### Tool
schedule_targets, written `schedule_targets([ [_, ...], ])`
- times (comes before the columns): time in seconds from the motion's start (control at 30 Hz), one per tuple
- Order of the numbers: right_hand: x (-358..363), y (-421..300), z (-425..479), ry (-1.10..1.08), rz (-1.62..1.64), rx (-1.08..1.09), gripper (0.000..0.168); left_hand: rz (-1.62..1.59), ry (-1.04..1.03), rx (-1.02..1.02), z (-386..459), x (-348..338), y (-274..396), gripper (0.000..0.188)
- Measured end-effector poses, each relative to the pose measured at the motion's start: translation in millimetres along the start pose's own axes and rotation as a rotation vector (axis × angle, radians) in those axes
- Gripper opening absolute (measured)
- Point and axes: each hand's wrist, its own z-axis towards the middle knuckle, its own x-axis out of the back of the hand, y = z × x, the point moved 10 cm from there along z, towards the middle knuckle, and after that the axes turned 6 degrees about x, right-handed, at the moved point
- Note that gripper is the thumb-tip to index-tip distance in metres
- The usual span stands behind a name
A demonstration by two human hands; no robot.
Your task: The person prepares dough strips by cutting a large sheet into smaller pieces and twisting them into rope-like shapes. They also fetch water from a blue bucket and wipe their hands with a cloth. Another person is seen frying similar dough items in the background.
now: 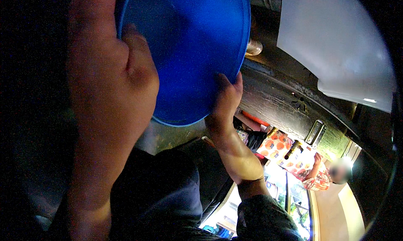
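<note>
A round blue basin [189,61], seemingly plastic, is tilted at the top centre, its inside facing the camera. Large and close on the left, my left hand [116,61] grips its left rim, the thumb over the inner side and the other fingers mostly hidden. My right hand [225,96] holds the lower right rim, with the thumb inside the wall and fingers behind. Much of the picture around the basin is dark, and its upper edge is cut off by the frame.
Beyond the basin runs a worn metal surface [270,96] with a metal handle [315,133]. A white panel [333,42] hangs at the upper right. A short pipe end [254,48] shows beside the basin. Farther off, a person in a checked shirt [318,179] is near an orange-patterned cloth [274,145].
</note>
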Motion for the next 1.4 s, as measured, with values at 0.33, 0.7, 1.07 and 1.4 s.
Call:
schedule_targets([
  [0.33,0,-4,2,0.050,0.038,0.046,0.028,0.030,0.022,0.028,6,14,22,0.034],
  [0.7,3,-7,13,0.091,0.127,0.093,0.024,0.063,0.037,0.042,0,17,44,0.033],
  [1.07,22,0,34,0.255,0.066,0.219,0.020,0.080,-0.002,-0.455,-5,-12,49,0.039],
  [1.4,22,20,-35,0.381,0.119,-0.316,0.054,0.344,-0.013,-0.552,37,-58,2,0.043],
])
